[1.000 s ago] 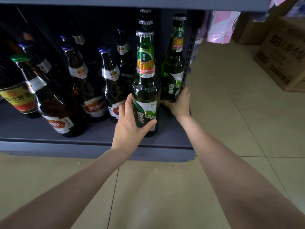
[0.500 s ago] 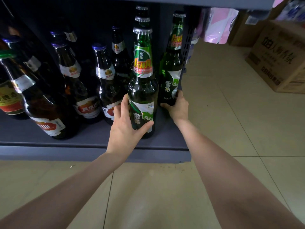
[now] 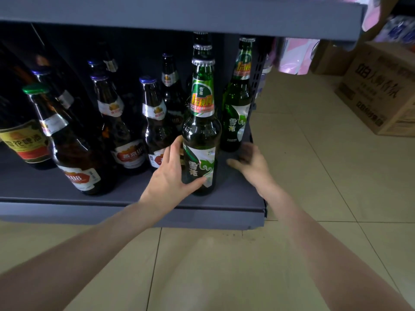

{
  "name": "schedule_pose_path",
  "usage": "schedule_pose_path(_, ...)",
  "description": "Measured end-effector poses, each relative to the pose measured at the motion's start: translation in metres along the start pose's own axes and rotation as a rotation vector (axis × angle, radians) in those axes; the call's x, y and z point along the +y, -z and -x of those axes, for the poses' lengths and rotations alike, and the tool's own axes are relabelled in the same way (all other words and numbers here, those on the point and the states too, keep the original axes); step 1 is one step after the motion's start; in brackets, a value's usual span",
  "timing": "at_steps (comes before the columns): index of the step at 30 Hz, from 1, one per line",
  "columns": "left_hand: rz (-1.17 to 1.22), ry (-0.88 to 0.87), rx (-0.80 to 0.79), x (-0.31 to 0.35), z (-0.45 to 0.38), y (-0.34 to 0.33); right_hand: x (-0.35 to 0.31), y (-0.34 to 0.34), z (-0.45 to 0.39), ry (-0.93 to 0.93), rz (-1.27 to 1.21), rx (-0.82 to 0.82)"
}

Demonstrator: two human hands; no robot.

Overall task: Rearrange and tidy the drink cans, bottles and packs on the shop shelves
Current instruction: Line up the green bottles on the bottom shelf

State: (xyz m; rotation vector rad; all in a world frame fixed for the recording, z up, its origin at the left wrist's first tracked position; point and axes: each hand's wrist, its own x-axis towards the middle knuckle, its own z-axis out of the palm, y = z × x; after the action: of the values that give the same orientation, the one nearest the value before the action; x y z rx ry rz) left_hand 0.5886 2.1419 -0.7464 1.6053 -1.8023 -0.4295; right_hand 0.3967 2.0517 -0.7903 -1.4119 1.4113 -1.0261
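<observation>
Green glass front bottle (image 3: 200,140) stands upright near the shelf's (image 3: 134,194) front edge, gripped low by the left hand (image 3: 171,173). The right hand (image 3: 251,161), blurred, hovers empty and relaxed beside it. The second green bottle (image 3: 237,111) stands behind, at the right end.

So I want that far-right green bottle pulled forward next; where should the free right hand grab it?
Grip the far-right green bottle low on its wide body, coming from the front right. It stands upright, the shelf post crowds its right, and the right hand is already near its base.
</observation>
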Motion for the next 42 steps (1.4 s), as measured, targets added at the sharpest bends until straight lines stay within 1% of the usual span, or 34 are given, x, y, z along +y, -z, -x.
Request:
schedule_pose_path(3, -0.048, -0.024, -0.073, -0.007, -0.002, 0.012, 0.003, 0.006, 0.035, 0.014, -0.027, -0.181)
schedule_pose_path(5, -0.033, -0.027, -0.091, -0.011, -0.002, 0.016, -0.001, 0.001, 0.049, 0.02, -0.064, -0.273)
schedule_pose_path(6, -0.016, -0.029, -0.085, -0.012, -0.001, 0.016, -0.005, -0.005, 0.053, 0.034, -0.055, -0.301)
schedule_pose_path(8, 0.031, -0.008, -0.063, -0.01, 0.002, 0.015, -0.011, -0.023, 0.056, 0.082, 0.003, -0.301)
schedule_pose_path(11, 0.112, 0.046, -0.054, -0.005, 0.004, 0.012, -0.024, -0.045, 0.058, 0.167, 0.101, -0.209)
schedule_pose_path(14, 0.109, 0.041, -0.075, -0.002, 0.001, 0.013, -0.03, -0.048, 0.059, 0.2, 0.176, -0.128)
schedule_pose_path(17, 0.068, 0.002, -0.063, 0.003, -0.008, 0.013, -0.029, -0.036, 0.057, 0.182, 0.225, -0.091)
schedule_pose_path(20, 0.052, 0.015, 0.019, 0.01, -0.013, 0.009, -0.027, -0.016, 0.049, 0.13, 0.234, -0.02)
schedule_pose_path(24, 0.0, 0.001, 0.108, 0.018, -0.011, -0.002, -0.025, 0.008, 0.031, 0.047, 0.227, 0.022)
schedule_pose_path(26, 0.006, 0.048, 0.142, 0.024, -0.012, -0.007, -0.025, 0.013, 0.022, 0.032, 0.231, 0.014)
schedule_pose_path(28, 0.081, 0.136, 0.133, 0.027, -0.015, -0.017, -0.024, 0.012, 0.015, 0.038, 0.236, 0.001)
schedule_pose_path(30, 0.202, 0.281, 0.127, 0.026, -0.019, -0.03, -0.023, 0.012, 0.01, 0.042, 0.229, -0.01)
schedule_pose_path(32, 0.315, 0.471, 0.134, 0.023, -0.024, -0.045, -0.019, 0.011, 0.008, 0.032, 0.171, 0.003)
schedule_pose_path(34, 0.371, 0.611, 0.159, 0.021, -0.026, -0.06, -0.01, 0.009, 0.009, 0.015, 0.107, 0.037)
schedule_pose_path(35, 0.384, 0.631, 0.189, 0.02, -0.028, -0.067, -0.006, 0.006, 0.011, 0.009, 0.086, 0.064)
schedule_pose_path(37, 0.395, 0.617, 0.267, 0.02, -0.03, -0.078, 0.003, -0.003, 0.014, 0.02, 0.053, 0.141)
schedule_pose_path(39, 0.383, 0.604, 0.329, 0.02, -0.034, -0.083, 0.005, -0.014, 0.016, 0.048, 0.095, 0.214)
schedule_pose_path(42, 0.302, 0.586, 0.347, 0.016, -0.037, -0.084, 0.006, -0.025, 0.015, 0.072, 0.181, 0.331)
